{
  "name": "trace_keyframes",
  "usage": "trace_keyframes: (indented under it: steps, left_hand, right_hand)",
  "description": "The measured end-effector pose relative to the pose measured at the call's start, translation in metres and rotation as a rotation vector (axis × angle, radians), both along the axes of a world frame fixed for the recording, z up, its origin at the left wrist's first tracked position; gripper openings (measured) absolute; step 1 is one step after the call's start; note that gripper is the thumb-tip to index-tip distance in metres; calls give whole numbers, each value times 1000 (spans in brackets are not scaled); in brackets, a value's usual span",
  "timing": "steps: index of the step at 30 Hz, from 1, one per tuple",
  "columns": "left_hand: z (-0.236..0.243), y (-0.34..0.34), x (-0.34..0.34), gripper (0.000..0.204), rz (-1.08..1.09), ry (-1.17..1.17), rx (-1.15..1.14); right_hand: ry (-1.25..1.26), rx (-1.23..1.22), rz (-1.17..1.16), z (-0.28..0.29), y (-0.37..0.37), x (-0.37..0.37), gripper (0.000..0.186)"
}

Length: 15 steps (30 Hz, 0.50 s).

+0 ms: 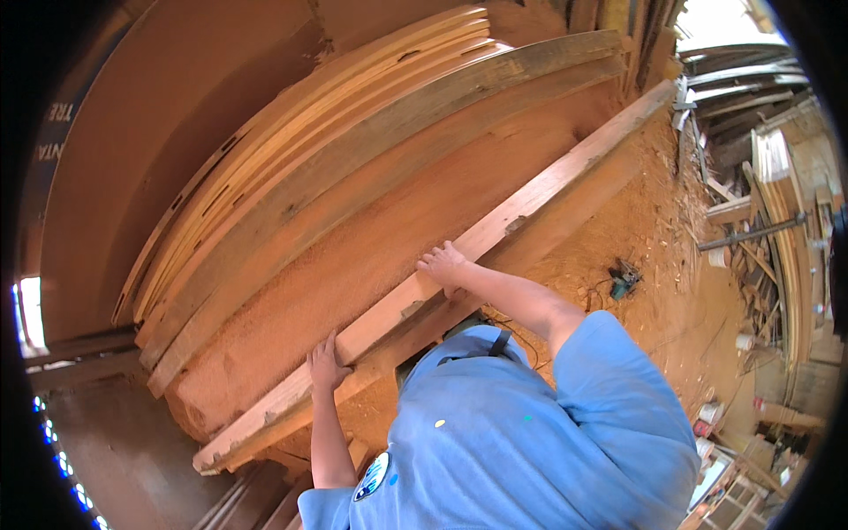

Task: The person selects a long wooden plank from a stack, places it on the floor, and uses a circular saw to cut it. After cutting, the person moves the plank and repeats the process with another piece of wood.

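A long, pale wooden plank [552, 181] runs diagonally from the lower left to the upper right in front of me. My left hand [327, 367] grips it toward its lower-left end, fingers over the far edge and thumb on the near side. Farther up, around the middle of the plank, my right hand [444, 265] is bent over the top with its fingertips at the far edge. The near edge looks rough and chipped in places. A wooden surface coated in reddish sawdust [389, 274] lies just beyond the plank.
Beyond the sawdust lie a weathered board [380, 128] and stacked lighter boards [256, 159] with slots cut in them. A green power tool [624, 278] with a cord rests on the sawdust-covered floor to the right. Piled timber [782, 230] and a metal bar [751, 233] are at the far right.
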State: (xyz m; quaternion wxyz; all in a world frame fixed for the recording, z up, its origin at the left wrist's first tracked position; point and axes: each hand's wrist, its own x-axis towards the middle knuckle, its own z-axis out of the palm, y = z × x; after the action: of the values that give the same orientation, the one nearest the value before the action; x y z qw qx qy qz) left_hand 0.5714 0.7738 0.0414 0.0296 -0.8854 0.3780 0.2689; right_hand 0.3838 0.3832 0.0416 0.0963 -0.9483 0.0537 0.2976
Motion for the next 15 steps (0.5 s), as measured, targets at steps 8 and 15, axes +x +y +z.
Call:
trace_keyframes:
  steps: [8, 15]
  left_hand:
    - [9, -4, -56, 120, 198, -168, -78]
    - [-1, 33, -159, 109, 609, -234, -316]
  right_hand:
    - [-155, -81, -11, 12, 14, -32, 93]
    - [-285, -127, -8, -1, 10, -32, 92]
